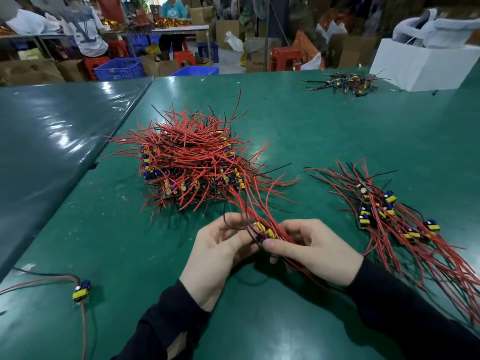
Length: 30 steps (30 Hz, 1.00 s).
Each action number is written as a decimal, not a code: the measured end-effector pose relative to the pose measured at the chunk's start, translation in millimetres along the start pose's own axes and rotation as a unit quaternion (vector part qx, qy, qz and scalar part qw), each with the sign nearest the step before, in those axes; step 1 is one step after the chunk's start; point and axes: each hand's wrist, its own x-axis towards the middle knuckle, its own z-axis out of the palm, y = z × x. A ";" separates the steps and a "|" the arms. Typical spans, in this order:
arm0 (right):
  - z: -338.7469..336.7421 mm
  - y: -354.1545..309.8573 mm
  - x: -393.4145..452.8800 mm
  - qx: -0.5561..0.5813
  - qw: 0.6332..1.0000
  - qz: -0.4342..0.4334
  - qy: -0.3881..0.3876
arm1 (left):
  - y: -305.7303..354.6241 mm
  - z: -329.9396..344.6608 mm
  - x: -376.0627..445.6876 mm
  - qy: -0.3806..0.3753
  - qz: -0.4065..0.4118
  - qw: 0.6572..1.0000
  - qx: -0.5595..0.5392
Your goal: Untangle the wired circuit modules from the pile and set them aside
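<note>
I've got one module (265, 233) pinched between both hands, just near the front edge of the big pile (192, 162). Right hand (311, 252) has thumb and fingers curled round the board and its red wires; left hand (220, 245) pinches a black wire w/ fingertips. Wires run back into the pile, so I reckon best to pull slow, along the wires, not sideways, else I drag neighbours out.

Count: 1 big pile, 1 sorted bunch (389, 211) on the right, 1 loose module (81, 289) far left, 1 small bunch (345, 84) by the white box (426, 63). Modules per pile: too many, can't count.
</note>
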 end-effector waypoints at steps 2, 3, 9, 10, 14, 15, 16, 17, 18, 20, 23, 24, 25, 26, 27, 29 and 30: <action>2.4 0.3 -0.2 0.000 1.000 -0.029 0.002 | -0.8 0.4 1.0 -0.001 -0.001 1.000 -0.007; 3.8 0.7 -0.2 -0.014 0.999 -0.048 0.015 | -1.3 0.2 1.1 0.000 -0.005 1.000 -0.015; 5.1 2.3 -1.0 -0.142 0.978 -0.135 0.068 | -5.9 -0.3 0.9 -0.036 -0.038 0.999 -0.003; 4.6 2.2 -0.8 -0.139 0.980 -0.127 0.060 | -6.1 -1.0 0.8 -0.041 -0.033 0.999 0.001; 2.3 1.3 -0.7 -0.139 0.988 -0.066 0.009 | -9.1 -4.1 2.1 -0.046 -0.015 0.999 0.020; 1.6 0.5 -1.2 -0.151 0.987 -0.062 0.004 | -10.2 -4.3 2.3 -0.050 -0.014 0.998 0.028; 0.9 -0.1 -1.8 -0.167 0.984 -0.063 0.003 | -11.4 -4.0 2.5 -0.054 -0.012 0.998 0.036; 0.3 -0.5 -2.6 -0.182 0.981 -0.066 0.004 | -12.6 -4.1 2.7 -0.058 -0.008 0.997 0.044; 0.1 -1.1 -3.3 -0.197 0.978 -0.069 0.004 | -13.5 -4.2 2.9 -0.061 -0.003 0.997 0.053; 0.3 -2.8 -4.3 -0.225 0.971 -0.081 0.008 | -15.1 -4.6 3.5 -0.063 0.012 0.996 0.070; 0.0 -4.2 -5.1 -0.244 0.962 -0.122 0.015 | -17.3 -3.7 3.6 -0.068 0.026 0.994 0.087; -0.3 -5.1 -5.4 -0.248 0.959 -0.133 0.020 | -16.7 -3.6 3.7 -0.074 0.037 0.991 0.104; -0.6 -5.6 -5.9 -0.248 0.958 -0.140 0.026 | -15.3 -3.9 4.1 -0.082 0.053 0.987 0.128; -0.8 -5.9 -6.2 -0.243 0.959 -0.144 0.031 | -13.1 -5.0 4.8 -0.094 0.069 0.981 0.152; -1.1 -6.0 -6.5 -0.227 0.962 -0.147 0.031 | -10.8 -6.8 5.5 -0.109 0.082 0.976 0.169; -1.2 -6.4 -7.8 -0.157 0.978 -0.140 0.008 | -6.8 -10.6 5.7 -0.135 0.080 0.971 0.178; -1.1 -7.1 -8.8 -0.121 0.984 -0.130 -0.013 | -6.0 -12.0 5.1 -0.145 0.073 0.971 0.178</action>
